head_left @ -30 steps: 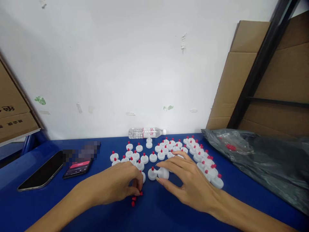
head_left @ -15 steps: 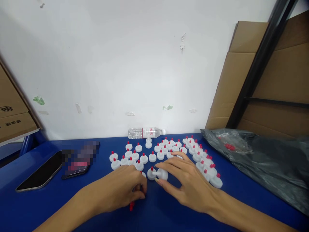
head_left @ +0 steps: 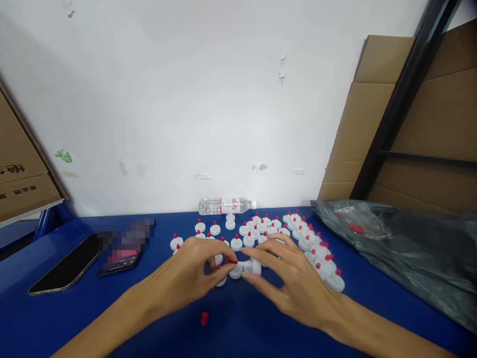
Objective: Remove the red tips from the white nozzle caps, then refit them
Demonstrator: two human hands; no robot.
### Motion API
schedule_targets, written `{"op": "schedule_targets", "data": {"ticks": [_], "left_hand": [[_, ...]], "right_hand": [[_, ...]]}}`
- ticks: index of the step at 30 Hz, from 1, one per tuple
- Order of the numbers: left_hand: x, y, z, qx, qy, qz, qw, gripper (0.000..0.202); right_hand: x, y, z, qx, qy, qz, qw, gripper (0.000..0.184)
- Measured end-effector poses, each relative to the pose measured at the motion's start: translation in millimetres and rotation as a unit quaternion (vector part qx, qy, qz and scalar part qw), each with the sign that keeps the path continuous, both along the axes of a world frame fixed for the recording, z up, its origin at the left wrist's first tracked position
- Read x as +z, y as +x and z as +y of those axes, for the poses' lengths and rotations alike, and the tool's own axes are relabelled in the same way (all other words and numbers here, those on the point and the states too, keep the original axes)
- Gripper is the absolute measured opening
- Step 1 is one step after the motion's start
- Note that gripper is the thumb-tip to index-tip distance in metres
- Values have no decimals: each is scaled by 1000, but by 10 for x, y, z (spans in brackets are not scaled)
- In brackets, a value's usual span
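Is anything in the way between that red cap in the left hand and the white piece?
Nothing visible is. The left hand holds the red cap right by the narrow end of the white piece in the right hand; whether they touch, I can't tell.

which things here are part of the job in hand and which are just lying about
Likely part of the job:
white piece in right hand
red cap in left hand
loose red caps
red-capped white pieces

Apparently lying about:
two phones
water bottle
cardboard

Clear bottle (head_left: 227, 206) lying along white wall (head_left: 186, 99); two phones (head_left: 66, 263) left; cardboard (head_left: 357, 134) right
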State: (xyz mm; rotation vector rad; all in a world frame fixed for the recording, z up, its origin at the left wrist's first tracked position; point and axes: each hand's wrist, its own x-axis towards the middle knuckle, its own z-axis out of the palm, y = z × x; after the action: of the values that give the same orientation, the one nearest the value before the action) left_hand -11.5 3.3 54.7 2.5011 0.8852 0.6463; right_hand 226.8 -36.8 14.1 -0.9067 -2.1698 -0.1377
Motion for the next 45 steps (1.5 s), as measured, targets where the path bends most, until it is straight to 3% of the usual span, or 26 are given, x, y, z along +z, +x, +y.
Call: {"op": "schedule_targets", "data": {"ticks": [5,10,15,22,28,30,32,36,41,45], "left_hand": [[-80,46,10,-53,39,-32,997,13],[-182,59,31,-31,78,-30,996,14],[-225,62,22,-56,73,-11,996,25],[-91,94,-104,-76,18,-43,996,30],[80,54,-106,-8,64,-79,995,20],[156,-38,-50,2,92,-34,995,22],[227,-153,19,19,102,69,992,24],[261,-299,113,76,76,231,967,25],[160,-294,99,81,61,253,962,15],[201,-279,122,80,101,224,966,22]], "right_hand": [[-33,7,12,13,16,-6,1000,35],[-39,14,32,22,34,9,999,40],[-36,-1,-9,31,1,33,999,40],[-52,-31,-61,61,17,55,997,44],[61,-17,-58,27,41,-4,999,56],[90,-12,-83,27,31,-6,999,57],[101,-10,-103,27,7,-7,1000,48],[92,-10,-95,32,-13,-3,999,34],[91,-22,-71,47,-8,5,999,28],[104,-23,-87,55,-2,4,998,25]]}}
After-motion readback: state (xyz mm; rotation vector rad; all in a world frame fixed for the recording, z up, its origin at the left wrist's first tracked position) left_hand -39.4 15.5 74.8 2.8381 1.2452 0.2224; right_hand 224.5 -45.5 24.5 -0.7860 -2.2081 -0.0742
